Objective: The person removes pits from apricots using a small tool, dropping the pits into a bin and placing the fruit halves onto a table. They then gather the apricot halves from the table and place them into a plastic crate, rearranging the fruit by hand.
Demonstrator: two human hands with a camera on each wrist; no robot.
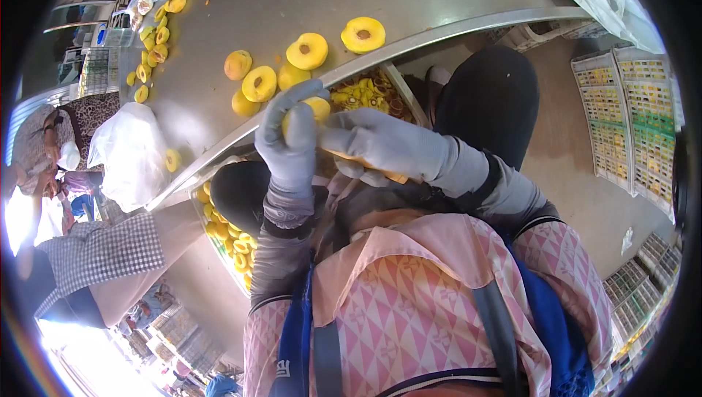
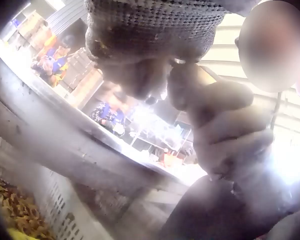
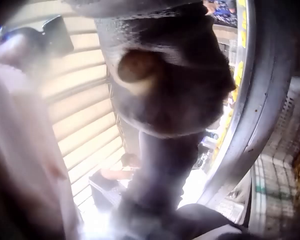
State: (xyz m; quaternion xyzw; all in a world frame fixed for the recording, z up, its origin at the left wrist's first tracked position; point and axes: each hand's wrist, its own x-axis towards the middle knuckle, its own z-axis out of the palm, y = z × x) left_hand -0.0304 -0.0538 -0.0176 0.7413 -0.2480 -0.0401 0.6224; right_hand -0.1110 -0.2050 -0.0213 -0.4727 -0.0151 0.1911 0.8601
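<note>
My gloved left hand (image 1: 287, 137) holds a yellow peach half (image 1: 319, 109) over the table's metal edge, fingers curled round it. Close against it, my gloved right hand (image 1: 391, 141) grips a tool with a tan handle (image 1: 363, 164). The handle's round end (image 3: 135, 67) pokes out of the fist in the right wrist view; the working end is hidden. In the left wrist view both hands meet, and the right hand (image 2: 232, 120) shows as a fist. Just beyond the left hand lie peach halves (image 1: 259, 84), several of them, some cut side up with the stone showing.
Below the metal table (image 1: 241, 2), a crate holds yellow and brown scraps (image 1: 369, 95). Another crate of peach halves (image 1: 230, 243) stands at my left. More fruit (image 1: 156, 46) and a white plastic bag (image 1: 131, 152) lie farther left. Stacked crates (image 1: 625, 119) stand at right; other people are at left.
</note>
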